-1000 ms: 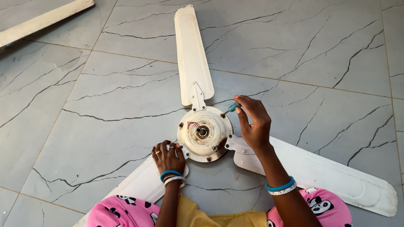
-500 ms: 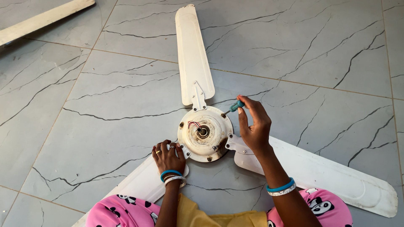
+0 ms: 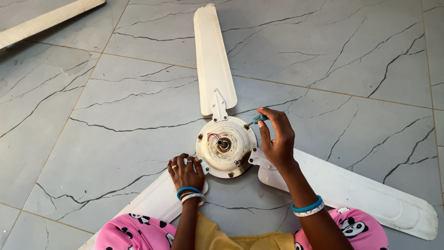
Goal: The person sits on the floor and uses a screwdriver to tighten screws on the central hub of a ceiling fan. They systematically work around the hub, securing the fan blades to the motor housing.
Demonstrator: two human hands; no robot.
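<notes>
Teal screwdriver [image 3: 258, 119] at fan hub [image 3: 226, 146]

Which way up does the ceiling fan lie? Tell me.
Flat on the floor tiles, the ceiling fan has its motor hub's shaft hole and red wires facing up.

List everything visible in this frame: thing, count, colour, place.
Fan hub: one, cream, worn, centre of the floor, red wires at its middle.
Fan blades: three, cream, joined to the hub; one points away, two run toward the person.
Loose blade: one, cream, top left corner on the floor.
Screwdriver: one, teal handle, at the hub's upper right edge.
Floor: grey tiles with dark veins.
Left hand: rings and bangles, resting on the lower left blade beside the hub.
Right hand: bangles at the wrist, gripping the screwdriver.
Knees: two, pink panda-print cloth, bottom edge.
</notes>
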